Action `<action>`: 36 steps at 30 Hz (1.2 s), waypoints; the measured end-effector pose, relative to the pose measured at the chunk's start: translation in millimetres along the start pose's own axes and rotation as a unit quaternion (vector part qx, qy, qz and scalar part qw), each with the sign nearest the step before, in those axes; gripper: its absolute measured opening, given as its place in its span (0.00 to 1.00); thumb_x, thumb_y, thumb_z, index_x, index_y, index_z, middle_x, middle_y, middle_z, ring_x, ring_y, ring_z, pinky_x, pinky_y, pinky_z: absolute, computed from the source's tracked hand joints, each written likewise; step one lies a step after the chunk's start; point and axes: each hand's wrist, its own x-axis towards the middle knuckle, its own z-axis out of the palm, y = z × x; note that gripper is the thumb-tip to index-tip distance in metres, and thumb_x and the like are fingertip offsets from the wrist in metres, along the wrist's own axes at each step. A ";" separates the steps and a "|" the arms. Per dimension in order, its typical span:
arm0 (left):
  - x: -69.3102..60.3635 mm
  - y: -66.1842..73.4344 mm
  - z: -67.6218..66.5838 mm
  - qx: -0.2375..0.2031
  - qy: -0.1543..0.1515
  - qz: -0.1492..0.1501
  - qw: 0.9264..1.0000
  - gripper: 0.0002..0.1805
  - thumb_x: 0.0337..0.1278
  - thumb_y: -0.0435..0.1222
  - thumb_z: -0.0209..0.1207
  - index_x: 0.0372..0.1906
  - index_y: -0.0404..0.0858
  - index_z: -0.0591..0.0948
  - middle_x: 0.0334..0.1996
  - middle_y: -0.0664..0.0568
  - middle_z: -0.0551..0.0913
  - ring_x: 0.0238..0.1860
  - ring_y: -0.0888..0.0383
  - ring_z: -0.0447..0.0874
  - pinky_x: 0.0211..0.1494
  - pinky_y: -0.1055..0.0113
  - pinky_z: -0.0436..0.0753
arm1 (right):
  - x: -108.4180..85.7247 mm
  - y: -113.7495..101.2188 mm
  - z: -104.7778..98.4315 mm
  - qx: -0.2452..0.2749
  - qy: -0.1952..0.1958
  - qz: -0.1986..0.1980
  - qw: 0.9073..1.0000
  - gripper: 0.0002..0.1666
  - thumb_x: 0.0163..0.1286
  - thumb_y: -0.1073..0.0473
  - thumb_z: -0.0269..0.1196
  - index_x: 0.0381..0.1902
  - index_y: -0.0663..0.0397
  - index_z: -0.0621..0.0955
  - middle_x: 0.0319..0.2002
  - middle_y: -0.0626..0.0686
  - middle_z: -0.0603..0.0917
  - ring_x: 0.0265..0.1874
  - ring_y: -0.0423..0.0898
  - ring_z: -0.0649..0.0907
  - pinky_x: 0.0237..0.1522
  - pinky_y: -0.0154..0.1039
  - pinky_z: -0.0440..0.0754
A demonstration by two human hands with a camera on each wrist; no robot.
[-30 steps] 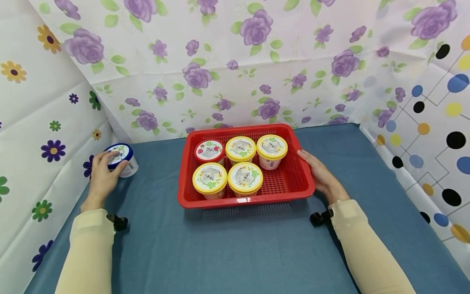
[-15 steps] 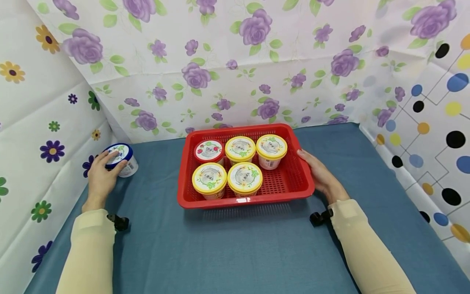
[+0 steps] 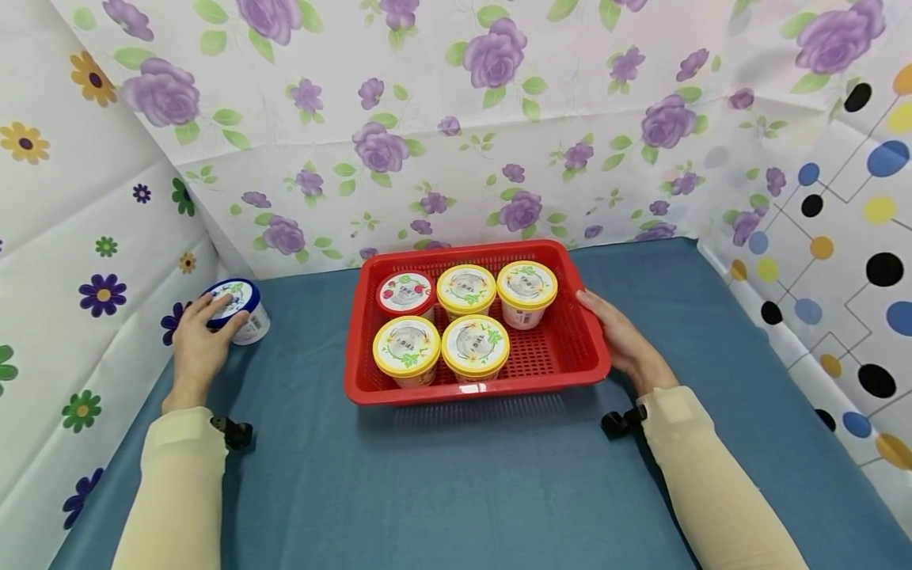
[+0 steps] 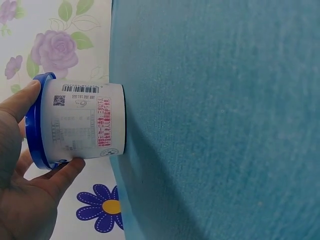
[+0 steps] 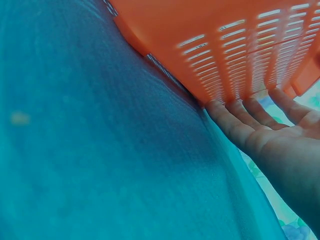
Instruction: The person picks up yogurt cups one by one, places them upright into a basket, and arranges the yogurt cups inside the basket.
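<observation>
In the head view my left hand (image 3: 199, 348) grips the top of a white paper tub with a blue lid (image 3: 238, 310), which stands at the left of the blue cloth. The left wrist view shows thumb and fingers around the lid of this tub (image 4: 82, 122); its base touches the cloth. My right hand (image 3: 625, 340) rests against the right end of a red plastic basket (image 3: 541, 384). Its fingers (image 5: 232, 125) lie nearly straight on the slotted outer wall, with the thumb at the rim.
Inside the basket stand several tubs with yellow lids, such as the front one (image 3: 476, 346), and one red-lidded tub (image 3: 406, 293) at the back left. Patterned sheets (image 3: 442, 127) wall in the blue cloth (image 3: 456, 483) at the back and sides.
The left hand and the blue-lidded tub have shifted very slightly to the right. The basket, its tubs and the right hand stay where they were.
</observation>
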 end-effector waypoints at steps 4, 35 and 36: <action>-0.6 3.4 -1.4 -0.006 0.007 0.002 1.000 0.33 0.77 0.48 0.59 0.76 0.34 0.70 0.81 0.35 0.56 0.80 0.30 0.48 0.77 0.29 0.47 | 0.4 -0.2 0.4 0.003 -0.001 -0.002 1.000 0.34 0.85 0.41 0.48 0.80 0.50 0.59 0.63 0.61 0.79 0.49 0.48 0.87 0.47 0.46 0.88; 0.4 57.5 -4.8 -0.043 0.015 0.067 0.997 0.33 0.74 0.51 0.62 0.76 0.42 0.72 0.82 0.45 0.57 0.80 0.37 0.53 0.69 0.34 0.69 | -0.8 -0.3 2.2 -0.011 0.009 0.005 1.000 0.35 0.85 0.40 0.47 0.80 0.49 0.59 0.61 0.59 0.80 0.49 0.47 0.88 0.47 0.45 0.88; 0.7 58.8 -4.9 -0.045 0.012 0.067 0.997 0.33 0.74 0.51 0.61 0.76 0.42 0.72 0.82 0.45 0.57 0.80 0.37 0.52 0.69 0.34 0.69 | -0.8 -0.3 2.1 -0.013 0.009 0.005 1.000 0.35 0.85 0.40 0.47 0.80 0.49 0.59 0.61 0.59 0.80 0.48 0.47 0.88 0.46 0.45 0.89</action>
